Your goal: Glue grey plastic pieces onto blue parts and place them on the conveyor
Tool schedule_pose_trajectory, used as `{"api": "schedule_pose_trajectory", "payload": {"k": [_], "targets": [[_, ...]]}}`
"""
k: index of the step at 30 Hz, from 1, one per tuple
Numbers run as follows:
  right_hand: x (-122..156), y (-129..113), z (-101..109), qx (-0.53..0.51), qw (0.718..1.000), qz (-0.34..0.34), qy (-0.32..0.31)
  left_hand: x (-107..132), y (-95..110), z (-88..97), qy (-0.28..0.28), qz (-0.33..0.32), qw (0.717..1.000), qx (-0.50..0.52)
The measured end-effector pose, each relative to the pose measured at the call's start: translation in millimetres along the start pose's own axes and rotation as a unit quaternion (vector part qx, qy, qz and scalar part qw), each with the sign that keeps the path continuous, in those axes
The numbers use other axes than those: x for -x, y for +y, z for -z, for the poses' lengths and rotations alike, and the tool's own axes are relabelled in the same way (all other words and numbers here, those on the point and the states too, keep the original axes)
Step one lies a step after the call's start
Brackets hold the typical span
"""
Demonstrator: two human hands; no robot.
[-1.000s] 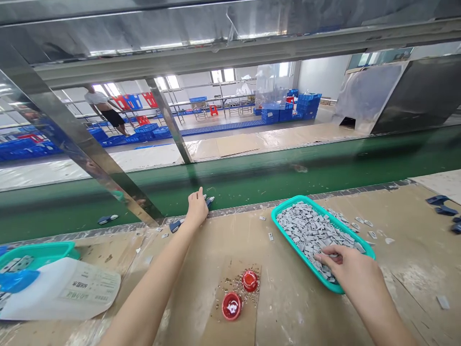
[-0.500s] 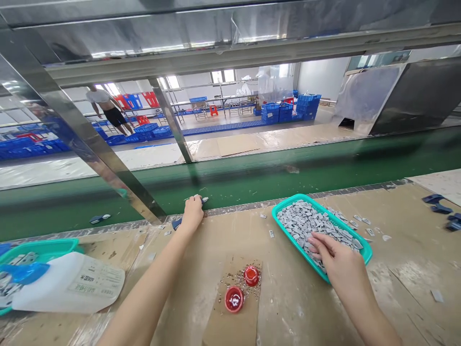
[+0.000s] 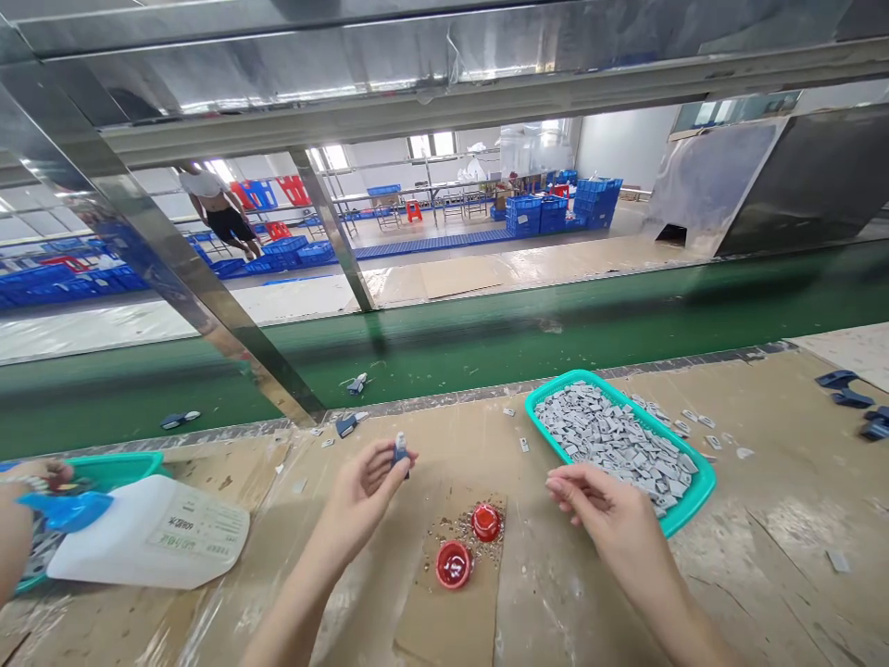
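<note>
My left hand (image 3: 361,496) is raised above the table and holds a small blue-and-grey part (image 3: 401,455) upright between fingers and thumb. My right hand (image 3: 604,509) hangs just outside the near edge of a teal tray (image 3: 684,491) heaped with small grey pieces (image 3: 611,445). Its fingertips are pinched together, and anything between them is too small to see. Between my hands, two red caps (image 3: 486,522) lie among crumbs on a cardboard sheet (image 3: 451,630).
A green conveyor belt (image 3: 486,347) runs behind the table, carrying small parts (image 3: 356,384). A steel post (image 3: 326,232) stands beyond it. At far left, a co-worker's hand (image 3: 42,474) is over a second teal tray (image 3: 118,468), beside a white labelled jug (image 3: 149,533).
My left hand has come back from the belt edge with the small part in it. My right hand has lifted out of the tray. A co-worker's hand has appeared at far left.
</note>
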State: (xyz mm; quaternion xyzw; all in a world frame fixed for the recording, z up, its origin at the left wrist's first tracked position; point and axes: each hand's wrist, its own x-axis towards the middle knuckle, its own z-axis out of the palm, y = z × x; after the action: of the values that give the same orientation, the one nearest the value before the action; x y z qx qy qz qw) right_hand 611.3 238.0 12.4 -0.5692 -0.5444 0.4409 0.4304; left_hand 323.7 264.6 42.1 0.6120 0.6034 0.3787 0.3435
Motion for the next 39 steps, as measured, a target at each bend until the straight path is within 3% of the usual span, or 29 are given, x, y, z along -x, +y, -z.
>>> {"api": "schedule_pose_trajectory", "payload": {"k": [4, 9, 13, 21, 30, 39], "targets": [[3.0, 4.8, -19.9, -0.057, 0.996, -0.021, -0.064, 42.8, 27.1, -4.9, 0.056, 0.095, 0.98, 0.165], [4.9, 13.1, -36.5, -0.085, 0.991, -0.054, -0.093, 65.3, 36.9, -19.2, 0.102, 0.138, 0.959, 0.227], [4.6, 13.7, -41.7, -0.112, 0.986, -0.088, -0.086, 65.1, 30.1, -25.3, 0.126, 0.153, 0.949, 0.247], [-0.9, 11.5, -45.7, -0.152, 0.98, -0.108, -0.074, 64.4, 14.8, -28.8, 0.106, 0.131, 0.945, 0.281], [-0.5, 9.7, -46.0, -0.163, 0.978, -0.107, -0.074, 64.1, 17.5, -32.3, 0.105, 0.136, 0.945, 0.279], [1.7, 11.2, -60.4, -0.166, 0.975, -0.109, -0.103, 65.0, 23.8, -36.8, 0.076, 0.149, 0.944, 0.284]]}}
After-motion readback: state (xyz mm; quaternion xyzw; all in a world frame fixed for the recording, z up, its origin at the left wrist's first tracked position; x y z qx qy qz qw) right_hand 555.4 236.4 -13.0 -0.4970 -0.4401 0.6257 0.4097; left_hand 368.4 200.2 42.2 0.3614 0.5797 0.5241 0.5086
